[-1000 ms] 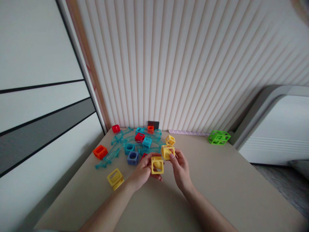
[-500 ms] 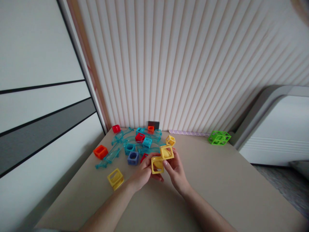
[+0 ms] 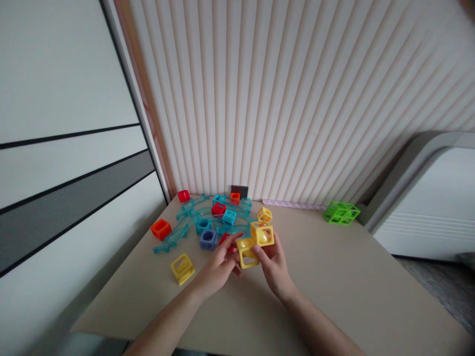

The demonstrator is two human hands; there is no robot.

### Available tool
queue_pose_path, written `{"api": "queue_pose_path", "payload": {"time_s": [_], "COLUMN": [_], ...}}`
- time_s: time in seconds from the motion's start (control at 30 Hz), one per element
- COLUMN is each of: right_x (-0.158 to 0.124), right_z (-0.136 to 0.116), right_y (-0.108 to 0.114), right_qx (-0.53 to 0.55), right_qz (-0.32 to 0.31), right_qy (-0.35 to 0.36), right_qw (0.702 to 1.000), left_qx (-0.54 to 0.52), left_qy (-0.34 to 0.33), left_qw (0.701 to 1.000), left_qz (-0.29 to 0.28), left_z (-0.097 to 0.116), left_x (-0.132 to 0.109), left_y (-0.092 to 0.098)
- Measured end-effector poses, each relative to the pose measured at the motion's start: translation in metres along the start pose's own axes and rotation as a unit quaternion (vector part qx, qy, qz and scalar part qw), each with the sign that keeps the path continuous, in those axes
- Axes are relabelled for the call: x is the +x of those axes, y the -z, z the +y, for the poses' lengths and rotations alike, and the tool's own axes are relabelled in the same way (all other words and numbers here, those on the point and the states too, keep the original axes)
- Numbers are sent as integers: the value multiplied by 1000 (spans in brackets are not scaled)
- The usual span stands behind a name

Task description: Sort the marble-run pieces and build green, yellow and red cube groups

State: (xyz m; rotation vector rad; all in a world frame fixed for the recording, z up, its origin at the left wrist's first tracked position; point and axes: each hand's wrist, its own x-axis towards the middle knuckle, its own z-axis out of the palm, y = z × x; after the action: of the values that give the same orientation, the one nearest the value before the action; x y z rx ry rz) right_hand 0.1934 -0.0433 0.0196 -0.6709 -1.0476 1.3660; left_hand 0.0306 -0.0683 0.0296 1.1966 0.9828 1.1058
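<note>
Two yellow open-sided toy cubes are joined corner to corner between my hands, above the table. The lower left yellow cube point(image 3: 249, 264) has my left hand point(image 3: 221, 265) at its left side, the fingers curled about that edge. My right hand point(image 3: 275, 266) grips the pair from the right, its thumb on the front where the cubes meet and its other fingers behind the upper right yellow cube point(image 3: 264, 236). Part of a red block point(image 3: 224, 239) shows behind my left fingers. A separate yellow block point(image 3: 182, 269) lies on the table left of my left forearm.
Clear teal track pieces point(image 3: 173, 239) lie spread at the table's back left. Among them are a blue-violet cube point(image 3: 208, 240), a teal cube point(image 3: 229, 217) and red and orange blocks. Another yellow cube point(image 3: 264, 215) sits behind my hands. A green frame point(image 3: 341, 213) stands far right.
The joined yellow cubes have tilted, so that more of their upper faces shows. My left fingers have loosened a little toward the left edge. The whole view has shifted slightly.
</note>
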Motion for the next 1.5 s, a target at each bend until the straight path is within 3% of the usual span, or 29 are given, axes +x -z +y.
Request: {"api": "queue_pose_path", "payload": {"time_s": [0.07,0.13,0.2,0.27,0.3,0.37,0.5,0.63,0.77,0.83,0.9,1.03,1.17,1.5], "right_x": [4,9,12,13,13,11,6,4,4,3,2,2,6,3], "right_z": [0,0,-1,-2,-2,-2,-2,-2,1,3,4,2,-3,9], "right_y": [3,7,9,8,8,5,0,-2,-3,-3,-4,-3,0,2], "right_qx": [6,14,15,11,9,6,-2,4,8,9,10,3,-1,2], "right_qz": [33,53,64,69,69,64,42,14,3,-1,-4,7,28,-6], "right_qy": [17,27,31,33,33,32,24,14,8,4,1,9,25,12], "right_qw": [999,998,997,997,997,997,999,1000,1000,1000,1000,1000,999,1000], "left_qx": [32,151,331,467,513,559,558,500,347,215,111,28,5,-22], "left_qy": [-20,-88,-186,-227,-221,-194,-141,-128,-87,-53,-63,-109,-145,-132], "left_qw": [999,977,902,815,786,766,785,820,892,938,963,981,982,984], "left_qz": [31,121,205,259,265,250,229,246,276,265,237,159,119,117], "left_z": [4,4,-2,-12,-18,-31,-51,-54,-28,-7,14,37,31,-4], "left_x": [-16,-37,-58,-76,-82,-90,-91,-86,-74,-60,-40,4,34,32], "left_y": [13,33,60,87,100,117,124,119,107,92,71,26,0,-4]}}
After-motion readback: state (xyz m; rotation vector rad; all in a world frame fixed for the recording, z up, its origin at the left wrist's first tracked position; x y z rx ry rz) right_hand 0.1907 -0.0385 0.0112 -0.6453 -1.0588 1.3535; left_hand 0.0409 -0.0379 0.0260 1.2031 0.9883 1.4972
